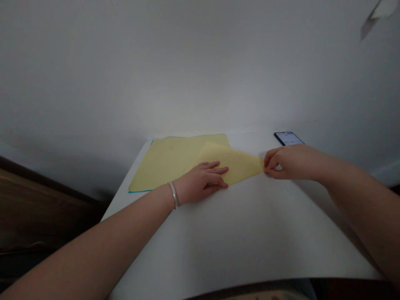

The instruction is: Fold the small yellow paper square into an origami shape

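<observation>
On a white tabletop (250, 233), the left hand (201, 181), with a silver bangle (173, 195), presses open and flat on a folded pale-yellow paper sheet (168, 162), whose corner the right hand (290, 163) pinches narrowly, near a black smartphone (289, 138) showing unreadable text.

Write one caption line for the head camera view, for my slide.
Left hand presses yellow paper on a white table; right hand pinches its folded flap.

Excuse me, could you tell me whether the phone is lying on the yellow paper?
No, the phone lies on the white table, beyond the yellow paper and apart from it.
</observation>
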Demonstrator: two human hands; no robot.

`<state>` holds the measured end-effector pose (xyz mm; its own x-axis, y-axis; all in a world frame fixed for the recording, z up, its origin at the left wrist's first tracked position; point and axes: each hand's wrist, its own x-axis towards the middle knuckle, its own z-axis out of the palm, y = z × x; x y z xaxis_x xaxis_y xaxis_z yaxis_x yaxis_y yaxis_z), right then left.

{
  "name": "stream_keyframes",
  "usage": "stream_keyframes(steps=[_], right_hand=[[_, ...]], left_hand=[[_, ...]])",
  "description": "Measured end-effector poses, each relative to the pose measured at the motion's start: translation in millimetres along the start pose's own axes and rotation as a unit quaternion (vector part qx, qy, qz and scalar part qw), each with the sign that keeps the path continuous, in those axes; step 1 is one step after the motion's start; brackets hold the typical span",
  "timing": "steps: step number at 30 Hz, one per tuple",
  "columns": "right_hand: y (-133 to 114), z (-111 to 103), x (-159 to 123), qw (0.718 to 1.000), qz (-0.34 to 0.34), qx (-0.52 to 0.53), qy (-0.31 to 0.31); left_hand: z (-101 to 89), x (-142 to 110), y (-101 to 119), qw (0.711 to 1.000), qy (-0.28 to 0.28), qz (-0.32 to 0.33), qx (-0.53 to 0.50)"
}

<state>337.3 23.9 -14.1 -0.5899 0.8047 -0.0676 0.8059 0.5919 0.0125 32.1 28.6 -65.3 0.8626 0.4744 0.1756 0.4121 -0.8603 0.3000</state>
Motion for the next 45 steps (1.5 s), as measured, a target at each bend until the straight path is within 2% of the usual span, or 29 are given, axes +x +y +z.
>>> stream_keyframes(steps=[6,19,23,27,33,39,42,45], right_hand=[[1,2,1,1.000,0.013,-0.011,-0.011],[0,2,1,1.000,0.027,-0.013,-0.001],[-11,-1,2,0.997,0.061,-0.033,0.033],[-20,1,6,0.983,0.112,-0.029,0.145],[-23,11,17,0.982,0.117,0.023,0.146],[-22,10,21,0.967,0.167,0.128,0.143],[-19,16,24,0.947,0.171,0.231,0.144],[-19,22,28,0.902,0.181,0.361,0.153]], left_hand=[[-3.4,-1,2,0.999,-0.011,-0.007,-0.033],[-15.5,-3,-3,0.980,-0.025,-0.006,-0.199],[-20.6,-2,6,0.979,-0.010,-0.007,-0.203],[-24.9,0,18,0.986,0.023,0.007,-0.163],[-19.2,4,21,0.998,0.043,0.050,-0.001],[-21.9,4,24,0.996,0.039,0.047,0.071],[-24.1,3,26,0.994,0.032,0.028,0.100],[-25.1,2,26,0.990,0.025,0.009,0.135]])
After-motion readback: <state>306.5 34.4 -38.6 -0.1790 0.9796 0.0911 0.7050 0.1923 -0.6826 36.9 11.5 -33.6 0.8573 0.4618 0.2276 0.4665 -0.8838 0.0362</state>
